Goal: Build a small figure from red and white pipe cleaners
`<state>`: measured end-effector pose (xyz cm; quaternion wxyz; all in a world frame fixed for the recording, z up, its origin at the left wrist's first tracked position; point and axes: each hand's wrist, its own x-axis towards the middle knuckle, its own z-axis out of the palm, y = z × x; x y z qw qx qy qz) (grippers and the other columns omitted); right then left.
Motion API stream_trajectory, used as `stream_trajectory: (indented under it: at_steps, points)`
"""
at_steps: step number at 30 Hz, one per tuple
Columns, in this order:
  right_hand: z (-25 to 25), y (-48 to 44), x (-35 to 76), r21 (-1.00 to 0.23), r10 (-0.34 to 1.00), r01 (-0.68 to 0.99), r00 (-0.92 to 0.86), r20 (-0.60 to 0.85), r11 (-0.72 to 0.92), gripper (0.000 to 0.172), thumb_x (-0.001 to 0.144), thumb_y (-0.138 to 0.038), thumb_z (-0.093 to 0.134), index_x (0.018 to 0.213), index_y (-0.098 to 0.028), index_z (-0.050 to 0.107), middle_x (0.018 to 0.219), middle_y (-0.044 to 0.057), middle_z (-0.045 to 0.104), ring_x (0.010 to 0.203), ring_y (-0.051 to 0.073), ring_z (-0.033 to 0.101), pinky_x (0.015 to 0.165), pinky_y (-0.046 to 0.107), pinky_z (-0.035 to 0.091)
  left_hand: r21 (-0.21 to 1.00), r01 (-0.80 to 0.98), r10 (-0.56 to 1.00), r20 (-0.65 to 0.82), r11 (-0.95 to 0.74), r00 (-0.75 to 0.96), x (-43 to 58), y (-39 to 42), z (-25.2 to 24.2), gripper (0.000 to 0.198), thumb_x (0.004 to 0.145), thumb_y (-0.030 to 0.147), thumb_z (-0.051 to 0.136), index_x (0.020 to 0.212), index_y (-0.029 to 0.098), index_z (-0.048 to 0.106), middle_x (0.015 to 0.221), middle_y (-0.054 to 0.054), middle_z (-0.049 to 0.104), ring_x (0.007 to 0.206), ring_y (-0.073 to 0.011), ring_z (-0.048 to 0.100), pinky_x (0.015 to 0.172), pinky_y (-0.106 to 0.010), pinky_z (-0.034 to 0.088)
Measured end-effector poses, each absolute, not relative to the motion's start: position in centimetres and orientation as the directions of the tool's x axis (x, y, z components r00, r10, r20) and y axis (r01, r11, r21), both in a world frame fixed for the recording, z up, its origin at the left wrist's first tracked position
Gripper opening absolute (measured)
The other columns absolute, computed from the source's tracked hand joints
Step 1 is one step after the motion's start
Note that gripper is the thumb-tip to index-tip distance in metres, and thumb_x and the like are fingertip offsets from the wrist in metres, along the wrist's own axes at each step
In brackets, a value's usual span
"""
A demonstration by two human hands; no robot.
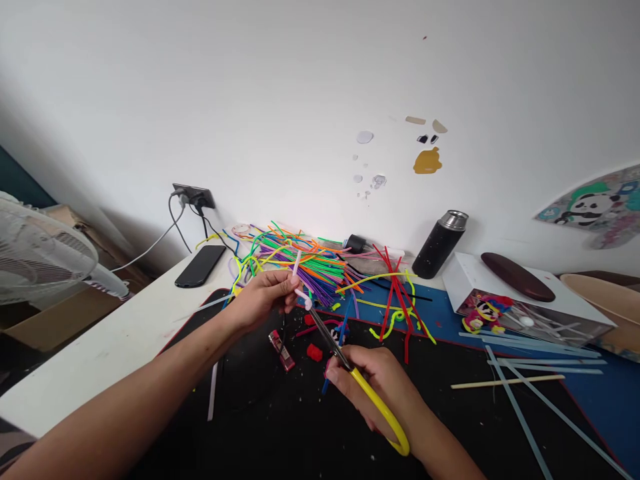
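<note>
Between thumb and fingers my left hand [267,295] pinches a pale pink pipe cleaner [297,261], one end sticking up and the other curled below. My right hand [383,383] grips a pair of scissors [379,408] with yellow handles. The blade tips point up and left and meet the curled lower end of the pipe cleaner. Whether the blades touch it I cannot tell. Beneath the hands lie a pink lighter [282,351] and a small red fuzzy piece [315,352] on the black mat [240,433]. A blue pipe cleaner stands partly hidden behind the scissors.
A heap of coloured pipe cleaners [305,263] lies against the wall. Red ones [395,293] stand right of it, near a black thermos [441,245]. Translucent glue sticks [520,407] and a small figure [484,313] are at right; a phone [200,265] and a fan [45,243] at left.
</note>
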<state>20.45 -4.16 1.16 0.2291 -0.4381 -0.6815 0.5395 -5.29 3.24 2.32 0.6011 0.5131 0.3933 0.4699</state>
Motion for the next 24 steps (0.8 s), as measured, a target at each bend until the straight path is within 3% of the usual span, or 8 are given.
stream_trajectory:
  at_steps: [9,13,16,19,24]
  points:
    - [1.0,-4.3,20.4,-0.97,0.823,0.23,-0.533,-0.197,-0.083,0.054,0.092,-0.07,0.063,0.091,-0.016,0.065,0.046,-0.008,0.045,0.033,0.007,0.04,0.035,0.018,0.029,0.976,-0.213,0.996,-0.032,0.05,0.084,-4.4,0.2,1.1,0.048,0.077,0.059,0.083,0.07,0.015,0.064,0.058,0.002,0.056,0.052,-0.0109,0.053,0.051,-0.023,0.038]
    - [1.0,-4.3,20.4,-0.973,0.81,0.186,-0.544,-0.22,-0.139,0.056,0.092,-0.072,0.062,0.092,-0.016,0.064,0.044,-0.009,0.044,0.032,0.007,0.04,0.036,0.018,0.03,0.998,-0.061,0.996,-0.029,0.034,0.081,-4.1,-2.0,0.6,0.049,0.086,0.064,0.071,0.081,0.015,0.071,0.061,-0.001,0.063,0.056,-0.014,0.057,0.055,-0.026,0.044]
    - [1.0,-4.2,20.5,-0.972,0.807,0.169,-0.543,-0.23,-0.164,0.055,0.092,-0.071,0.063,0.091,-0.016,0.063,0.043,-0.009,0.044,0.032,0.007,0.039,0.035,0.017,0.028,0.98,0.153,0.991,0.122,-0.13,0.058,-4.4,-3.4,1.6,0.044,0.096,0.058,0.062,0.083,0.017,0.071,0.065,-0.001,0.066,0.06,-0.0143,0.058,0.062,-0.027,0.047]
    - [0.8,-4.2,20.5,-0.969,0.814,0.181,-0.529,-0.24,-0.168,0.054,0.09,-0.071,0.065,0.091,-0.017,0.062,0.045,-0.009,0.045,0.032,0.007,0.04,0.035,0.017,0.03,0.848,0.421,0.947,0.295,-0.322,0.131,-4.3,-4.1,3.6,0.042,0.104,0.047,0.053,0.077,0.017,0.067,0.067,-0.001,0.064,0.063,-0.0137,0.057,0.062,-0.026,0.043]
    - [0.4,-4.3,20.3,-0.967,0.819,0.225,-0.529,-0.223,-0.117,0.053,0.092,-0.07,0.062,0.091,-0.017,0.062,0.045,-0.009,0.045,0.032,0.007,0.041,0.034,0.017,0.031,0.399,0.659,0.75,0.517,-0.637,0.413,-3.0,-3.2,7.1,0.035,0.106,0.026,0.049,0.073,0.018,0.058,0.066,0.001,0.054,0.061,-0.0126,0.049,0.06,-0.026,0.037]
